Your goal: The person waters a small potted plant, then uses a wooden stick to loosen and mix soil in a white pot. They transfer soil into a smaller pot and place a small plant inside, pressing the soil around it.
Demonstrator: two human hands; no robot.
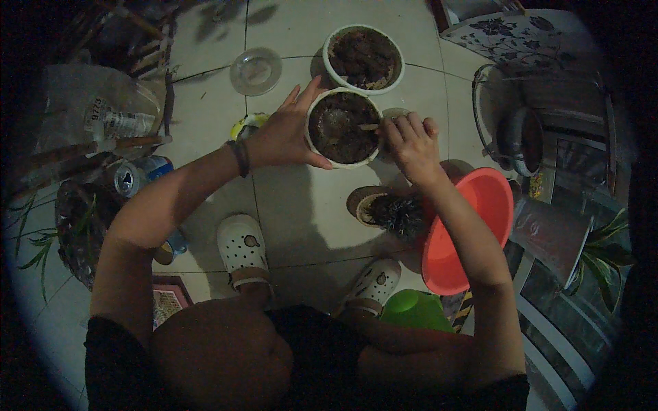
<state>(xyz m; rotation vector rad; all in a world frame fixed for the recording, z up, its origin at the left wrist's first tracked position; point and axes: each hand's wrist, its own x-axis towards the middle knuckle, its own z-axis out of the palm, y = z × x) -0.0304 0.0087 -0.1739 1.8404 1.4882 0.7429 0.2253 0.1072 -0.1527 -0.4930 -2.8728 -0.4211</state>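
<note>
My left hand [288,131] steadies the left side of a white round pot [345,128] filled with dark soil, its thumb and fingers spread along the rim. A short thin stick-like tool [368,127] is pinched in my right hand [411,144] at the pot's right side, with its tip over the soil; the rest of it is hidden by the fingers. Just beyond stands a second white pot [364,59], wider, also holding dark soil. A clear plastic saucer [255,71] lies on the tiled floor to the upper left.
Close to my right forearm are a red plastic basin [493,205] and a small potted cactus-like plant [396,213]. A green plastic container [417,311] is near my right shoe. Drink can [141,174] and plastic bag [103,108] sit at left; a bucket [506,120] stands at right.
</note>
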